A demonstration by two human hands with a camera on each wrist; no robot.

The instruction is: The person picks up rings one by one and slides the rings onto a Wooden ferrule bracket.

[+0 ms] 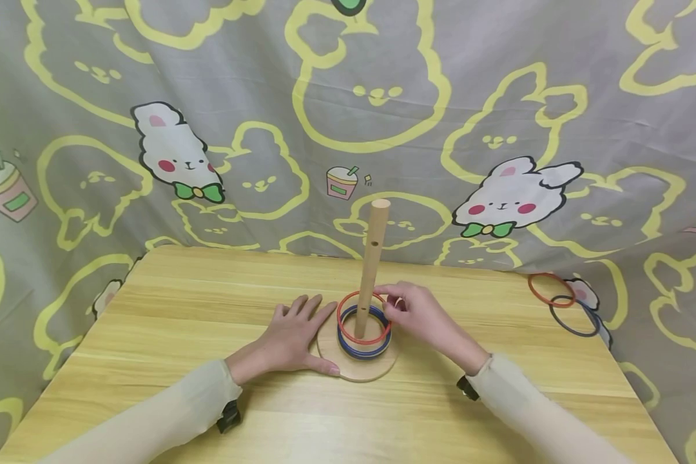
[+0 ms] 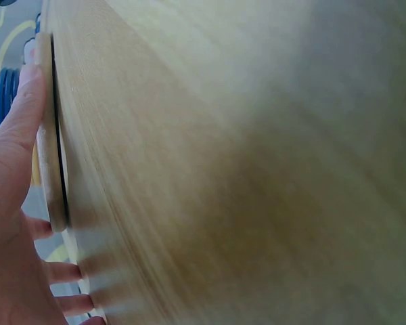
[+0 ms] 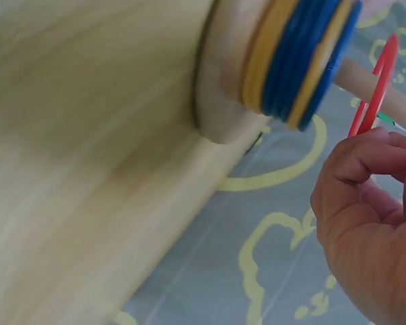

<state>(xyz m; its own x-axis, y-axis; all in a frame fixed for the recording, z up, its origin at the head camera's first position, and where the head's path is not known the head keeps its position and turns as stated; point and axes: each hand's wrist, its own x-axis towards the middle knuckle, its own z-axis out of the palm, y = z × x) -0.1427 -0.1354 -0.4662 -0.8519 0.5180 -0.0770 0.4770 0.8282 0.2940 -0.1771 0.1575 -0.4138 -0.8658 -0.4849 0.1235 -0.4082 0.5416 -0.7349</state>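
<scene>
A wooden peg [image 1: 370, 270] stands upright on a round wooden base [image 1: 362, 372]. My right hand [image 1: 420, 316] pinches a red ring [image 3: 382, 78] by its right side, thumb and forefinger at the edge. The peg passes through this ring, which hangs above a stack of blue rings [image 3: 294, 74] and yellow rings [image 3: 260, 64] at the foot of the peg. On the left side of the base rests my left hand [image 1: 290, 335], fingers spread and thumb along the front rim. Its thumb [image 2: 24, 112] lies against the base in the left wrist view.
Near the table's right edge, another red ring [image 1: 548, 273] overlaps a dark blue ring [image 1: 580, 335]. A grey curtain [image 1: 255, 84] with yellow cartoon outlines hangs right behind the wooden table [image 1: 209, 303] and along its sides.
</scene>
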